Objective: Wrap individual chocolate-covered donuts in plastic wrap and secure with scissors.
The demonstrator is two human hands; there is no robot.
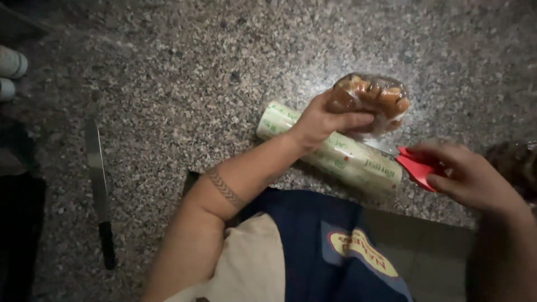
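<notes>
Head view, from left to right. At the far left edge, two pale rounded objects (10, 71), partly cut off, kind not discernible. Next, a long kitchen knife (99, 193) with a dark handle, lying flat on the speckled granite counter (184, 72), blade pointing away from the person, well apart from both hands. Centre: the left forearm crosses the counter edge; the left hand (321, 120) lies over a roll of clear cling film (330, 151) and closes, thumb below and fingers above, on a bundle of brown food wrapped in clear film (372, 100), which sits on the counter just beyond the roll, touching it. The roll lies flat and slantwise near the counter edge. Right: the right hand (467, 176) grips the red handle of a pair of scissors (417, 168), fingers curled around it; the metal blades point left toward the wrapped bundle, between roll and bundle. Whether the blades stand apart or together cannot be told
</notes>
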